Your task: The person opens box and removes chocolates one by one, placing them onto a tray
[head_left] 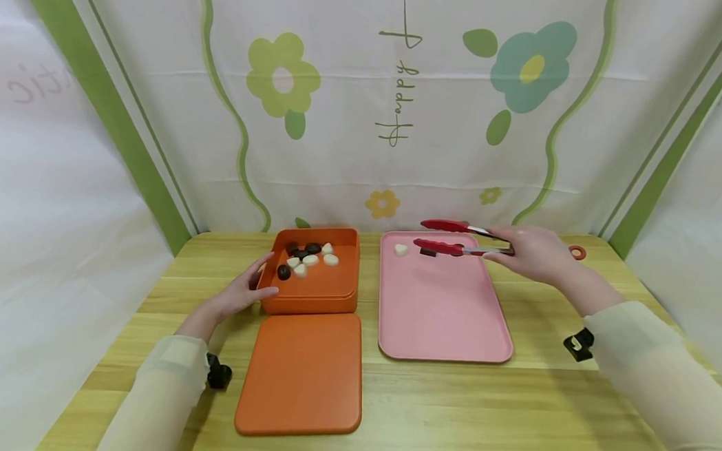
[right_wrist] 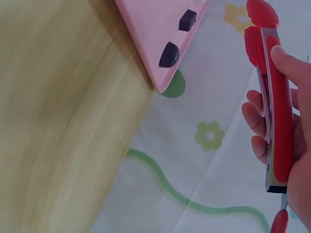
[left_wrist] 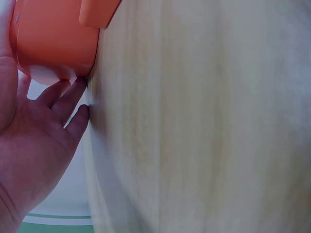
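Note:
My right hand (head_left: 536, 253) grips red-tipped metal tongs (right_wrist: 279, 111) above the far end of a pink tray (head_left: 442, 313). The tongs' arms stand apart, and no piece shows between the tips. Under and beside them on the tray lie a white piece (head_left: 401, 249), a dark angular piece (right_wrist: 188, 20) and a dark rounded piece (right_wrist: 169, 55), like chocolates. My left hand (head_left: 239, 295) touches the left side of an orange box (head_left: 326, 289), fingers extended along its wall, thumb near the front corner. Inside are several dark pieces (head_left: 284, 272) and white pieces (head_left: 330, 259).
An orange lid (head_left: 302, 374) lies flat in front of the box. Wooden tabletop (head_left: 448, 417) shows around the tray. A patterned curtain (head_left: 341, 148) hangs directly behind the table, with more fabric on both sides.

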`<act>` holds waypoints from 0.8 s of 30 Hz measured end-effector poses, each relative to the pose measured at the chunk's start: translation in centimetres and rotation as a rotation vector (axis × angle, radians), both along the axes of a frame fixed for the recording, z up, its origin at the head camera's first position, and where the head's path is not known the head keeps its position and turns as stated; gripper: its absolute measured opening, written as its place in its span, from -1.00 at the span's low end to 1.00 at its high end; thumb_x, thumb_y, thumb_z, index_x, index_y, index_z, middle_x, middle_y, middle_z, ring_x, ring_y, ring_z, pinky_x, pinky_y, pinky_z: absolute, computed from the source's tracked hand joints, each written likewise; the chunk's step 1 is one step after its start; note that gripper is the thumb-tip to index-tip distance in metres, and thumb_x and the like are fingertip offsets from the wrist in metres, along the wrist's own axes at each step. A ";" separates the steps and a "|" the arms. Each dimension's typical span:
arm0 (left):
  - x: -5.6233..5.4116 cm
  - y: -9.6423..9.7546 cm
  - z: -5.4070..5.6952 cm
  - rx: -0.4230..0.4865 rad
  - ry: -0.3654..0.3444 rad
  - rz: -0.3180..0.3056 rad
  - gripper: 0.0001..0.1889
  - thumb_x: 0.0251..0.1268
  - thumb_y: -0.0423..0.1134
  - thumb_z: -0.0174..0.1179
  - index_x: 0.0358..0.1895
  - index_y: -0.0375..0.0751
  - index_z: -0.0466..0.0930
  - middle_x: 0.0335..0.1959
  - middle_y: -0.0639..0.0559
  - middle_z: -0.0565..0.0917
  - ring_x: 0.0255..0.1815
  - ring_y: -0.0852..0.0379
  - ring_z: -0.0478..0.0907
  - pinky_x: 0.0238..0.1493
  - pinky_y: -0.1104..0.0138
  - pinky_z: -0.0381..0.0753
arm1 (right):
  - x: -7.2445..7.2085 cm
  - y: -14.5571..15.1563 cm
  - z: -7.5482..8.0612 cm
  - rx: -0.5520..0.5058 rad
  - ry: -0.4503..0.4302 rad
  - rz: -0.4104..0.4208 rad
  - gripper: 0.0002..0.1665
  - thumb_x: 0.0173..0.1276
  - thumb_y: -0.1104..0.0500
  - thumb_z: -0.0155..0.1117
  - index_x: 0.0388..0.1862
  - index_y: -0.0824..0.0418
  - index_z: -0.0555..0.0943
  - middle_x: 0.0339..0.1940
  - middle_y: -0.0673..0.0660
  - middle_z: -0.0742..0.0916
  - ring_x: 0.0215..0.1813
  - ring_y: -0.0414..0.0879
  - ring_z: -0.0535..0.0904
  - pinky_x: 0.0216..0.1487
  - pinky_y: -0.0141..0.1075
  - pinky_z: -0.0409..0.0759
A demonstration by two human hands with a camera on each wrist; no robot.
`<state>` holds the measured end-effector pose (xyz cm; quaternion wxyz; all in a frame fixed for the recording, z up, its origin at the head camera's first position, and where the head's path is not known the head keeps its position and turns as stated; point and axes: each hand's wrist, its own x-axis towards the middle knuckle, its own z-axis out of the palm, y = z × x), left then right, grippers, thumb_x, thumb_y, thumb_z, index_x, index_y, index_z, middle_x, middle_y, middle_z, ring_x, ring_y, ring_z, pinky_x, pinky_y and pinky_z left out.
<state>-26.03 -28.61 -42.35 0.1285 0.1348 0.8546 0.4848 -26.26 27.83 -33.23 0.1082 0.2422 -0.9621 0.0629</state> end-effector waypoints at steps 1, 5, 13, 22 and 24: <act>0.0 0.0 0.0 -0.001 0.000 0.001 -0.14 0.43 -0.18 0.17 0.59 0.04 -0.21 0.44 -0.47 0.12 0.40 -0.36 0.13 0.36 -0.20 0.03 | 0.0 -0.3 0.1 0.001 0.006 0.009 -0.31 0.27 -0.13 0.37 0.29 0.20 0.54 -0.14 0.24 0.74 -0.37 -0.01 0.59 -0.38 -0.05 0.54; 0.0 0.0 -0.1 -0.001 0.000 0.001 -0.15 0.43 -0.20 0.16 0.59 0.05 -0.21 0.44 -0.47 0.12 0.41 -0.36 0.13 0.36 -0.20 0.02 | 0.0 -1.3 0.4 0.006 0.022 0.035 -0.33 0.28 -0.11 0.36 0.29 0.19 0.54 -0.01 0.27 0.71 -0.23 0.09 0.66 -0.26 0.04 0.56; 0.0 0.0 -0.1 -0.001 0.001 -0.001 -0.15 0.44 -0.20 0.16 0.59 0.04 -0.22 0.43 -0.47 0.12 0.40 -0.36 0.15 0.36 -0.20 0.02 | -0.5 -3.3 0.8 0.011 0.053 0.066 -0.34 0.24 -0.12 0.39 0.26 0.16 0.57 -0.08 0.24 0.73 -0.22 0.14 0.65 -0.40 -0.01 0.53; -0.1 0.0 0.0 -0.004 -0.005 -0.007 -0.12 0.42 -0.15 0.18 0.59 0.05 -0.24 0.43 -0.48 0.13 0.39 -0.36 0.16 0.35 -0.20 0.05 | -1.0 -6.2 1.2 -0.003 0.054 0.153 -0.34 0.26 -0.12 0.37 0.26 0.18 0.57 0.09 0.23 0.68 -0.02 0.20 0.64 -0.19 0.07 0.55; 0.0 0.0 0.0 -0.007 -0.003 -0.007 -0.12 0.42 -0.15 0.18 0.59 0.05 -0.24 0.43 -0.48 0.13 0.39 -0.35 0.16 0.35 -0.20 0.06 | -1.2 -6.9 1.2 -0.007 0.058 0.175 -0.33 0.25 -0.13 0.38 0.25 0.18 0.57 0.08 0.23 0.69 0.00 0.19 0.63 -0.18 0.07 0.55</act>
